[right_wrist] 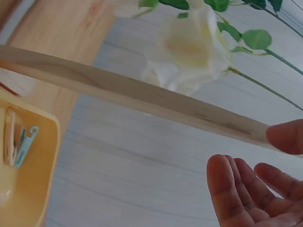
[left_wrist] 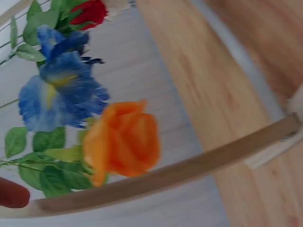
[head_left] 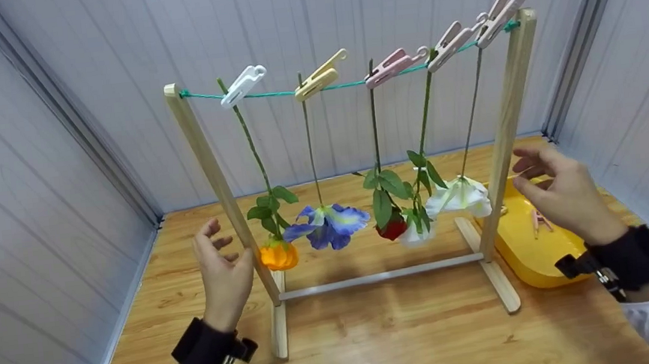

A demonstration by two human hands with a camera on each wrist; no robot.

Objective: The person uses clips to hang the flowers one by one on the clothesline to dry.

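A wooden rack with a green cord (head_left: pixel 273 94) stands between my hands. From the cord, clothespins hold several flowers head down: an orange rose (head_left: pixel 278 255), a blue-purple flower (head_left: pixel 329 226), a red rose (head_left: pixel 392 230), a white rose (head_left: pixel 417 234) and a white flower (head_left: pixel 460 198). Beside the left post (head_left: pixel 204 152) is my left hand (head_left: pixel 225 280), fingers loosely bent, holding nothing. My right hand (head_left: pixel 567 195), likewise holding nothing, is by the right post (head_left: pixel 511 96). In the right wrist view its thumb (right_wrist: pixel 286 136) overlaps that post; whether it touches I cannot tell.
On the wood-look floor (head_left: pixel 389 338), a yellow basin (head_left: pixel 517 240) sits behind and right of the rack, with a few clothespins (head_left: pixel 540 222) inside. White panel walls (head_left: pixel 307 21) enclose the back and sides. The rack's feet (head_left: pixel 502 290) reach forward.
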